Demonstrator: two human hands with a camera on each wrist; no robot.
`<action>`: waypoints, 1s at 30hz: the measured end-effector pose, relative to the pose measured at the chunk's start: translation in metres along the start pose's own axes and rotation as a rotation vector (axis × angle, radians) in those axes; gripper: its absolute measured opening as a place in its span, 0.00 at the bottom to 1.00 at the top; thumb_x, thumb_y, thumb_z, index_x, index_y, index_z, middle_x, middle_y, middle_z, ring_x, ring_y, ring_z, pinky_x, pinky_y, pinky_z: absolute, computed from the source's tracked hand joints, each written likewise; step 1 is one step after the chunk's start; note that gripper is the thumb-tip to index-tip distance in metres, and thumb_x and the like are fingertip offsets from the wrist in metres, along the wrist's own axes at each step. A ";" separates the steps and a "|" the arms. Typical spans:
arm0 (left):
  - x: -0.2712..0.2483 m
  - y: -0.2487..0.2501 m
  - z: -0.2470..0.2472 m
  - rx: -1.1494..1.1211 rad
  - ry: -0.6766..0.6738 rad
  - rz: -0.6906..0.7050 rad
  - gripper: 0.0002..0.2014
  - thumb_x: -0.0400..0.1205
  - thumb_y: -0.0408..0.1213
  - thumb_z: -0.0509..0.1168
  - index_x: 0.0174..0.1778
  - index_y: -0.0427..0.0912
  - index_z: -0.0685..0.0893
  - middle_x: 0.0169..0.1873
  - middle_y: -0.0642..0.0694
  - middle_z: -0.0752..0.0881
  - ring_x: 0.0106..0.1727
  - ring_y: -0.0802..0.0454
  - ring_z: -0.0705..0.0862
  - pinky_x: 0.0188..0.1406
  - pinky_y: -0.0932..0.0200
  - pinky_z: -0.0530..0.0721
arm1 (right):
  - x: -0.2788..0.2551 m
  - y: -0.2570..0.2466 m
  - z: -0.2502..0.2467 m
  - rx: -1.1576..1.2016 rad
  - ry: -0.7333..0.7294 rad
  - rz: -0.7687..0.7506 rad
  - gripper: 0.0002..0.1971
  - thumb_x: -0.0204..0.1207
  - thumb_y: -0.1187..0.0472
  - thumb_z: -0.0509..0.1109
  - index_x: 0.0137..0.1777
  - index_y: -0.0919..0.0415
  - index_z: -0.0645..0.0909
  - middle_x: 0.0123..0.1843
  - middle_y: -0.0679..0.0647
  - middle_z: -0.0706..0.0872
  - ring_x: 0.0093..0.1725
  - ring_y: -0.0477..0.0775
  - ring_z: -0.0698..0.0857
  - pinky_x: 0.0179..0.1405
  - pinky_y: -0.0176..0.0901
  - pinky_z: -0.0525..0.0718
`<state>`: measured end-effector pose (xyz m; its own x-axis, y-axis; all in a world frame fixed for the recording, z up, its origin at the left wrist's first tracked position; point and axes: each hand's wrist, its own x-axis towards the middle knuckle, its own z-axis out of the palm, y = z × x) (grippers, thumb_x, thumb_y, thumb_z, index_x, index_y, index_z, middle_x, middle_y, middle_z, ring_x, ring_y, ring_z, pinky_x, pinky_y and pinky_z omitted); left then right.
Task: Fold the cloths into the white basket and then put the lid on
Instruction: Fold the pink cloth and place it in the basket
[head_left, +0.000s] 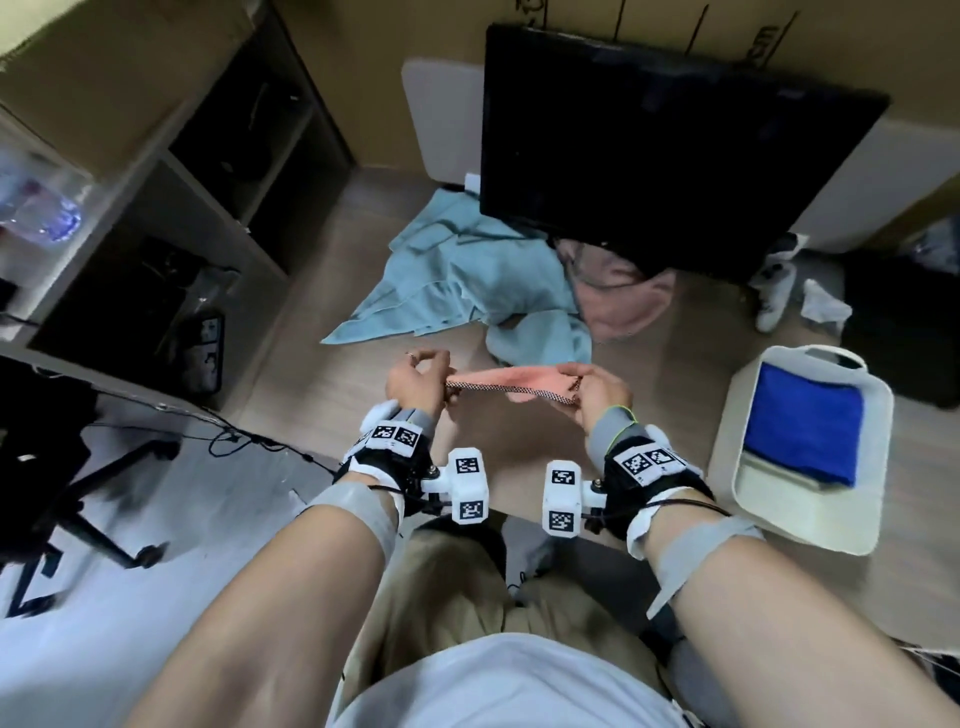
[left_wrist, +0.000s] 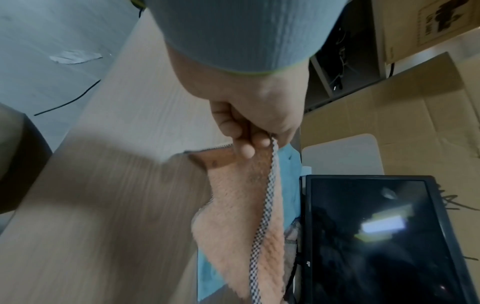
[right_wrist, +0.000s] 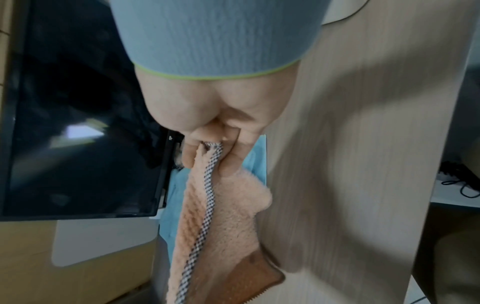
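Observation:
A peach fluffy cloth (head_left: 511, 382) with a checkered trim hangs stretched between my two hands above the wooden floor. My left hand (head_left: 431, 366) pinches its left corner and my right hand (head_left: 576, 378) pinches its right corner. In the left wrist view the fingers (left_wrist: 255, 142) curl round the trim of the cloth (left_wrist: 233, 205). In the right wrist view the fingertips (right_wrist: 228, 164) clamp the trim, and the cloth (right_wrist: 228, 216) hangs doubled below. The white basket (head_left: 727, 441) stands on the floor to my right with a folded blue cloth (head_left: 802, 423) inside. A white rounded panel (head_left: 441, 119), possibly the lid, leans at the back.
A light blue cloth (head_left: 457, 280) and a pink cloth (head_left: 618, 301) lie crumpled on the floor ahead. A black monitor (head_left: 665, 150) leans against cardboard behind them. Dark shelving (head_left: 208, 171) stands at left, with a chair base (head_left: 93, 493) and cables (head_left: 249, 441) near it.

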<state>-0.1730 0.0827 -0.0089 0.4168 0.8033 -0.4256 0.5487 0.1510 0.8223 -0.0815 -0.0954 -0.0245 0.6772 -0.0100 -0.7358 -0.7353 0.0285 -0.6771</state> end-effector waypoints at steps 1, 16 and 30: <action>-0.004 0.000 0.000 -0.014 0.007 -0.005 0.06 0.71 0.44 0.72 0.39 0.46 0.88 0.27 0.49 0.89 0.21 0.55 0.84 0.24 0.62 0.85 | -0.004 0.000 -0.006 0.011 -0.008 -0.036 0.22 0.75 0.81 0.55 0.33 0.61 0.85 0.39 0.57 0.85 0.34 0.54 0.84 0.26 0.40 0.88; -0.013 -0.003 -0.010 0.386 -0.031 0.205 0.09 0.77 0.38 0.71 0.45 0.35 0.90 0.47 0.32 0.88 0.53 0.36 0.84 0.51 0.51 0.78 | -0.030 0.008 -0.040 -0.385 0.210 -0.227 0.21 0.67 0.37 0.69 0.46 0.54 0.89 0.41 0.59 0.88 0.46 0.65 0.85 0.53 0.52 0.85; 0.057 0.001 -0.055 0.539 -0.232 0.209 0.15 0.83 0.45 0.63 0.51 0.38 0.89 0.49 0.33 0.89 0.52 0.35 0.86 0.47 0.55 0.78 | -0.038 0.032 0.023 -0.505 0.301 -0.049 0.21 0.78 0.46 0.67 0.54 0.66 0.86 0.49 0.63 0.87 0.44 0.62 0.81 0.44 0.42 0.72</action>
<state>-0.1885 0.1604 -0.0121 0.6686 0.6288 -0.3970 0.7017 -0.3568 0.6167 -0.1302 -0.0712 -0.0182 0.7271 -0.2848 -0.6246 -0.6757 -0.4575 -0.5780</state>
